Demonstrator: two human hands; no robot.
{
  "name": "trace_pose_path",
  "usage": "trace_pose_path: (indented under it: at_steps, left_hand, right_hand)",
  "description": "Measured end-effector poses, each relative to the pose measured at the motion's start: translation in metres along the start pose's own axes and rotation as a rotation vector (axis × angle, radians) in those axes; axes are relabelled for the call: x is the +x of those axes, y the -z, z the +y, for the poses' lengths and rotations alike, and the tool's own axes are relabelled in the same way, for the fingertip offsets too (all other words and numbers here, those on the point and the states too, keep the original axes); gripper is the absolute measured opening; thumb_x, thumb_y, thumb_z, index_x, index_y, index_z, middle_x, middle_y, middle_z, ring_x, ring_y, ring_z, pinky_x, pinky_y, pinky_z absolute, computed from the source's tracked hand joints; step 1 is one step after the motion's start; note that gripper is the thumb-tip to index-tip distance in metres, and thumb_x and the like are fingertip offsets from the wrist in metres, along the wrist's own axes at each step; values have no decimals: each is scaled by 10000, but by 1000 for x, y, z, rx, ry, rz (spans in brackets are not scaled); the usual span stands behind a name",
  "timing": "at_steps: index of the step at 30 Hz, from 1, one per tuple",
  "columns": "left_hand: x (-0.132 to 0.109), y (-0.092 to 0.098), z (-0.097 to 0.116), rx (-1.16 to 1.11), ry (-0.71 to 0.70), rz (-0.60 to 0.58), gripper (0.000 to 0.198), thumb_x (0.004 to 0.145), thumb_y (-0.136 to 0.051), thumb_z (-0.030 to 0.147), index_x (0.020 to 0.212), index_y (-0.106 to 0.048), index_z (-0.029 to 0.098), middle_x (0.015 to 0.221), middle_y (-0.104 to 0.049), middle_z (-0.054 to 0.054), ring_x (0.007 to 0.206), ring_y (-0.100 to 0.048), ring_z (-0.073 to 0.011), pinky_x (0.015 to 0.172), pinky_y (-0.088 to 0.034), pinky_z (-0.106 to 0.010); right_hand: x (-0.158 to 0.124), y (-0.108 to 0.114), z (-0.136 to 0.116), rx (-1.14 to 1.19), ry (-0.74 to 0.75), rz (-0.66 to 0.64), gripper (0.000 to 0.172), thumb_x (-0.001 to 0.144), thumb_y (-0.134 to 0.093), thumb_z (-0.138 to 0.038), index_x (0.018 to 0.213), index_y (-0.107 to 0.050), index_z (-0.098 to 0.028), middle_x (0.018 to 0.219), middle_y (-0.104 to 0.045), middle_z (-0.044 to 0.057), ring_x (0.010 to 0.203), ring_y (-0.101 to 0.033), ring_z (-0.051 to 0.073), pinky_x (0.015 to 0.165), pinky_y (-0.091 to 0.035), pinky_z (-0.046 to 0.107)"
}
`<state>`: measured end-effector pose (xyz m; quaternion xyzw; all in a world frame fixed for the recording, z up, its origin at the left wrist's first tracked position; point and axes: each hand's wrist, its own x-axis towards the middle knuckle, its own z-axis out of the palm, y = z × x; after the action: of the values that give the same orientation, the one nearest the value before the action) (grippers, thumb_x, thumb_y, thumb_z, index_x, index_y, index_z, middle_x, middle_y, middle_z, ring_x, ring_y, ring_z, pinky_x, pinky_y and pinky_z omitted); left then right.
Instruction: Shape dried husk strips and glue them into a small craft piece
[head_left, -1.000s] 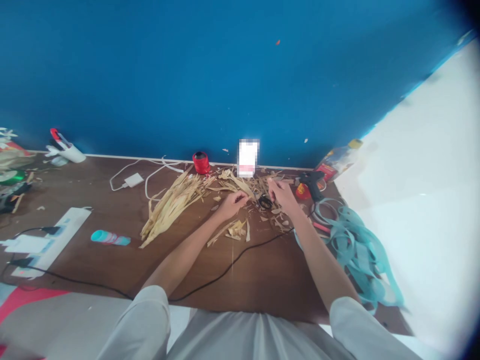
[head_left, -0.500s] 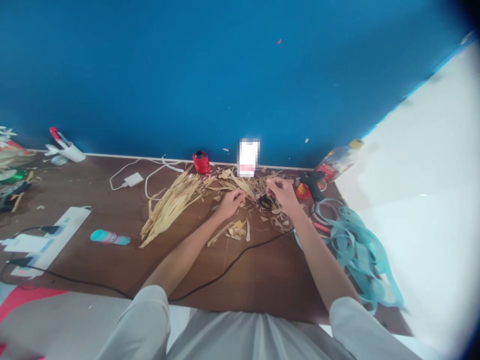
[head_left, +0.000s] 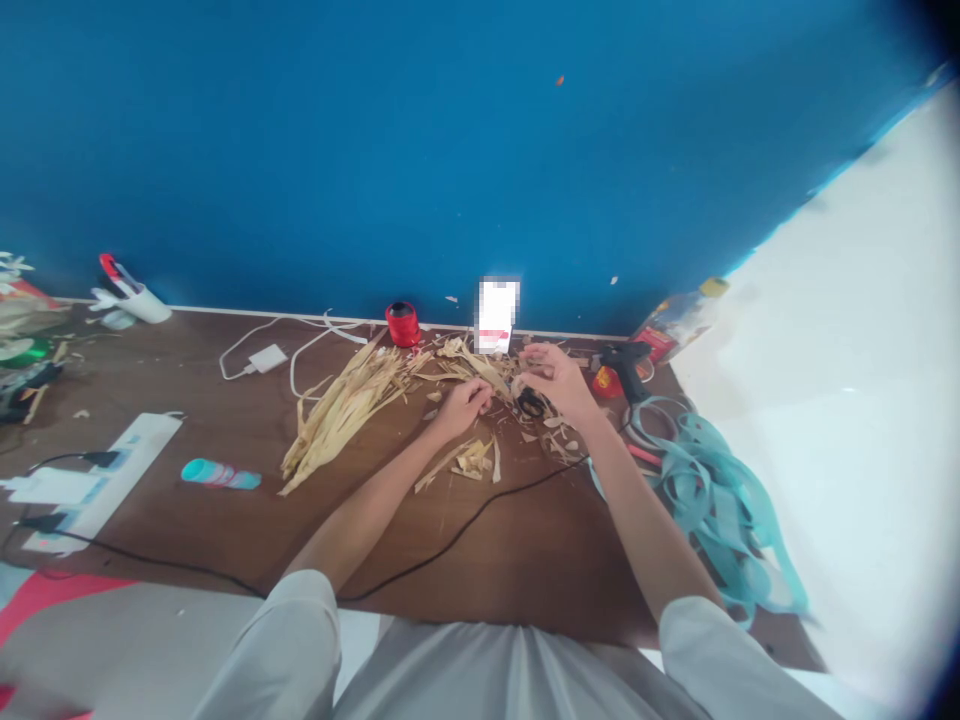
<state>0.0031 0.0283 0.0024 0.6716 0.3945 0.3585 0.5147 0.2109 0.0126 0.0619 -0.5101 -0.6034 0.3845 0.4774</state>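
My left hand (head_left: pixel 463 407) is closed in a pinch near the middle of the table, beside dry corn husk scraps (head_left: pixel 474 459). Whatever its fingers grip is too small to make out. To its right, my right hand (head_left: pixel 557 383) is curved with thumb and fingers apart, and I see nothing held in it. Just under that hand lie black-handled scissors (head_left: pixel 531 403), partly covered by it, among husk bits. A bundle of pale corn husks (head_left: pixel 345 405) lies left of my left hand. A blurred bright phone-like screen (head_left: pixel 497 316) stands behind both hands against the blue wall.
A black glue gun (head_left: pixel 626 368) and coiled teal ribbon (head_left: pixel 701 470) lie on the right. A black cord (head_left: pixel 469 525) crosses the table's front. Leftward are a red-black round container (head_left: pixel 403 325), a charger (head_left: pixel 267 359), a blue tube (head_left: pixel 221 475) and a power strip (head_left: pixel 124 480).
My right hand has shifted slightly left and its fingers have spread from a pinch. My left hand has stayed almost still.
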Motion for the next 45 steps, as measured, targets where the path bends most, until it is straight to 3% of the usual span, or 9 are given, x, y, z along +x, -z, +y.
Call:
trace_pose_path:
  at_steps: [3,6,8,12,16,21,27,34,45]
  left_hand:
    - [-2,1,5,18,-12,-7,300,892,-435,431,806,-519,156,671,-521,15,590,-462,-87,586,-369,-213]
    - [-4,2,10,36,-21,-8,298,895,-427,431,798,-505,161,649,-495,25,587,-447,-87,589,-362,-213]
    - [-4,2,11,41,-34,-11,296,897,-423,428,789,-497,162,647,-488,28,588,-445,-87,598,-363,-216]
    - [-3,2,11,39,-43,-29,303,896,-423,434,804,-506,158,663,-496,24,605,-458,-94,613,-375,-223]
    - [-3,3,11,42,-65,-75,304,894,-428,432,792,-506,157,654,-477,26,594,-441,-95,593,-364,-223]
    - [-6,5,17,88,-98,-124,312,894,-430,423,751,-496,155,636,-442,31,601,-416,-93,599,-345,-222]
    - [-7,5,20,66,-86,-139,311,887,-441,425,751,-502,152,631,-433,33,589,-408,-91,584,-337,-221]
    - [-6,5,22,62,-125,-125,302,863,-478,417,857,-593,138,700,-513,2,641,-435,-109,622,-354,-227]
    - [-6,6,20,107,-163,-55,253,844,-518,356,791,-621,131,703,-570,-4,661,-485,-112,656,-380,-233]
  right_hand:
    - [0,1,11,-35,-152,9,411,748,-620,-313,1144,-554,-225,964,-708,60,662,-666,172,526,-469,264]
    - [-2,1,16,-115,-141,-25,244,780,-593,-346,970,-644,-201,837,-727,55,763,-680,204,675,-505,313]
    - [-3,-1,15,-156,-111,-79,260,792,-597,-386,966,-663,-205,800,-726,46,780,-673,208,756,-499,343]
    - [-3,-9,8,-143,-58,-218,422,749,-665,-414,1128,-622,-232,912,-712,40,787,-651,191,760,-495,335]
    - [-6,-15,4,-135,-35,-306,335,761,-650,-412,1030,-649,-213,910,-692,38,739,-629,171,696,-487,301]
    - [-9,-15,1,-209,12,-335,225,780,-626,-400,887,-655,-205,747,-660,-1,646,-583,154,632,-448,279]
    - [-9,-14,-3,-288,96,-298,174,786,-623,-376,808,-675,-212,756,-679,-10,670,-574,150,660,-415,270]
    - [-9,-16,-4,-335,89,-289,128,790,-609,-329,802,-657,-212,742,-673,-7,671,-566,158,670,-407,274]
    - [-10,-21,1,-343,109,-289,111,800,-607,-309,851,-658,-224,805,-691,3,742,-609,182,697,-427,287]
